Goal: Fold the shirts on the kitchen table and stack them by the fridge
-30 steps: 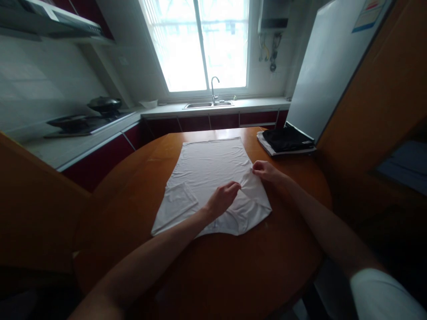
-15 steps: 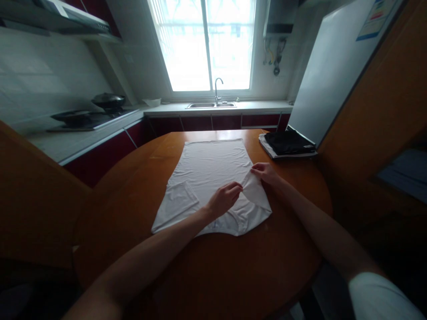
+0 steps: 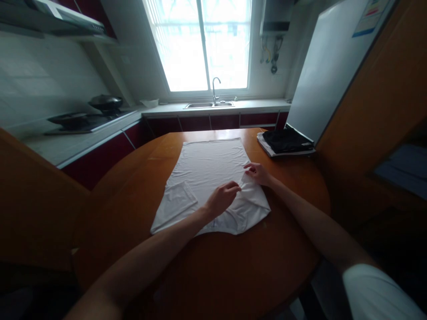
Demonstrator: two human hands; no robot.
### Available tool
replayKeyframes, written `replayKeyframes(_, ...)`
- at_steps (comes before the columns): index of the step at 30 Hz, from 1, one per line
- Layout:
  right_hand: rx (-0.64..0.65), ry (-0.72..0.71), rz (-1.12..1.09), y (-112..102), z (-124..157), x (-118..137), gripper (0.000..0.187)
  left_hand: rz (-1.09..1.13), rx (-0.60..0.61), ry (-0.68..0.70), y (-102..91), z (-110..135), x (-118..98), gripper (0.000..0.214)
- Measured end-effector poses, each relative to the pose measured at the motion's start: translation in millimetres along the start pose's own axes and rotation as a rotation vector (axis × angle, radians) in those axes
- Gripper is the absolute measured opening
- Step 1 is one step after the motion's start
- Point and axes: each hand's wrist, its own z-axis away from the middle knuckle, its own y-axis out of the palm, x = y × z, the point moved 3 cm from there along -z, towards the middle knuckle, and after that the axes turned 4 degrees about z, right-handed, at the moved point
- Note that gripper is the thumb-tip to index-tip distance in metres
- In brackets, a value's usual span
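A white T-shirt (image 3: 213, 160) lies spread on the round wooden table (image 3: 213, 271), its hem at the far side and its neckline towards me. The left-hand sleeve is folded inward flat over the body. My left hand (image 3: 222, 199) reaches across the shirt, thumb and fingers pinched on the edge of the right-hand sleeve. At that sleeve's far corner, by the shirt's side edge, my right hand (image 3: 258, 173) grips the cloth with curled fingers. Between both hands the sleeve is turned inward, with loose wrinkles. Part of the neckline is hidden behind my left forearm.
A stack of folded clothes, black on top (image 3: 287, 141) and white below, sits at the table's far right, beside the fridge (image 3: 328, 66). Beyond the table runs a counter with a sink (image 3: 208, 105). Pans stand on the stove (image 3: 96, 123) at left.
My right hand has moved slightly left with the sleeve corner, bringing it inward and lower onto the shirt. My left hand stays nearly in place. The view has shifted a little.
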Motion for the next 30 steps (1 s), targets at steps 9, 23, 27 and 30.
replayKeyframes(9, 0.019, -0.033, 0.202, -9.6, 3.4, -9.6, 0.023, 0.006, -0.003, -0.083, 0.9, -1.0, 3.7, 0.029)
replayKeyframes(23, 0.002, -0.007, 0.176, -3.3, 2.4, -9.6, 0.022, -0.081, 0.093, -0.137, 6.3, 2.7, 8.7, 0.026)
replayKeyframes(27, -0.017, -0.055, 0.01, -5.9, 0.2, -9.3, 0.03, -0.032, 0.022, -0.077, 2.0, 0.5, 4.0, 0.027)
replayKeyframes(30, -0.057, -0.079, -0.044, -8.5, -0.1, -8.3, 0.032, -0.009, -0.017, -0.056, -0.6, -0.2, 1.4, 0.029)
